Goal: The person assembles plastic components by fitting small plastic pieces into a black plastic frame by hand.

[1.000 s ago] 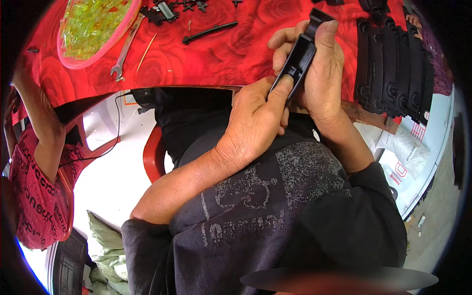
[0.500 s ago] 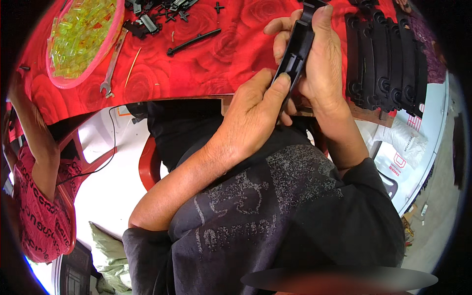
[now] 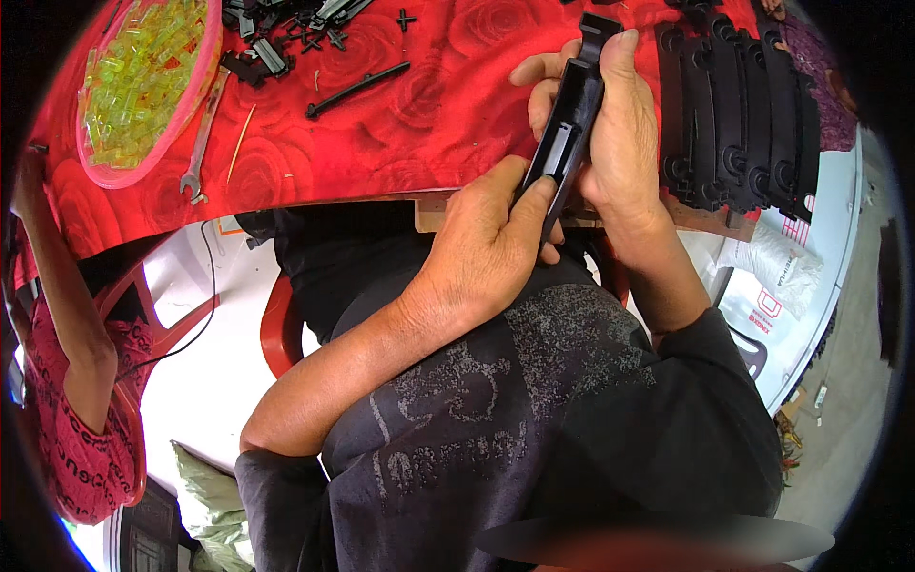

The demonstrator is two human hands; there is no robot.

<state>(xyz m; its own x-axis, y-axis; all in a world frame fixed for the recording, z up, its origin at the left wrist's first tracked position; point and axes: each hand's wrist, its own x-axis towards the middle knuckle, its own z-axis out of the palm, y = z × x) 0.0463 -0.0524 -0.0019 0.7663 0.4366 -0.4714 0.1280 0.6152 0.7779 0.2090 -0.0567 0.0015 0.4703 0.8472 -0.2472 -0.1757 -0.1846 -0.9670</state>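
A long black plastic part [image 3: 569,112] with a hollow channel along its length is held tilted between my hands, over the table's front edge. My left hand [image 3: 491,238] grips its lower end, thumb pressed into the channel. Along the upper half, my right hand [image 3: 624,133] supports it, thumb up near the top end and fingers behind. A narrow raised piece shows inside the channel near my left thumb. To the right, several curved black plastic parts [image 3: 729,114] with round ends lie side by side.
On the red rose-patterned cloth [image 3: 448,105] are a pink-rimmed basket [image 3: 212,76] of yellow-green clear pieces, a wrench [image 3: 203,143], a thin stick [image 3: 241,143], a slim black bar [image 3: 357,91] and small black pieces [image 3: 272,57]. At left, another person's arm [image 3: 71,296] reaches toward the table.
The view has shifted slightly, and the black part's top end is now fully visible. Both hands keep nearly the same hold on it.
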